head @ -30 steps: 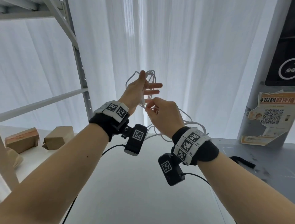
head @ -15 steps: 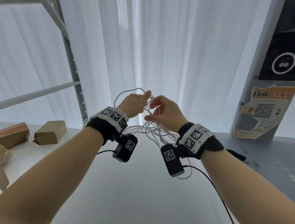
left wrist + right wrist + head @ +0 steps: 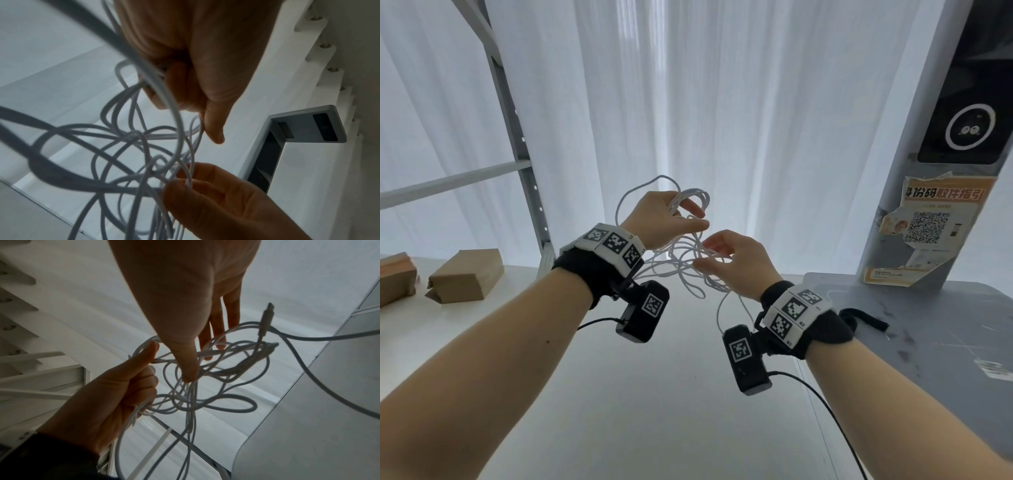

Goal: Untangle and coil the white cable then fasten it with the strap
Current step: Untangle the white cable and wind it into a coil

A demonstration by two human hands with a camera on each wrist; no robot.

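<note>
The white cable [image 3: 681, 270] is a loose tangle of loops held in the air between both hands. My left hand [image 3: 688, 216] grips a bundle of loops, its fingers curled round the strands [image 3: 144, 104], and is seen from the right wrist as well [image 3: 123, 391]. Just below and to the right, my right hand [image 3: 705, 251] pinches a few strands between thumb and fingers [image 3: 185, 178]. A cable plug [image 3: 267, 316] sticks up from the tangle. The black strap [image 3: 863, 317] lies on the grey table to the right, behind my right wrist.
A white table [image 3: 654, 411] lies below the hands, and a grey table [image 3: 928, 342] adjoins it on the right. Brown cardboard boxes [image 3: 465, 275] sit at the left by a metal shelf post [image 3: 524, 164]. A grey kiosk with a poster [image 3: 935, 222] stands at the right, in front of white curtains.
Both hands have come down from their higher position. The right hand has moved down and right, away from the left, spreading the tangle between them.
</note>
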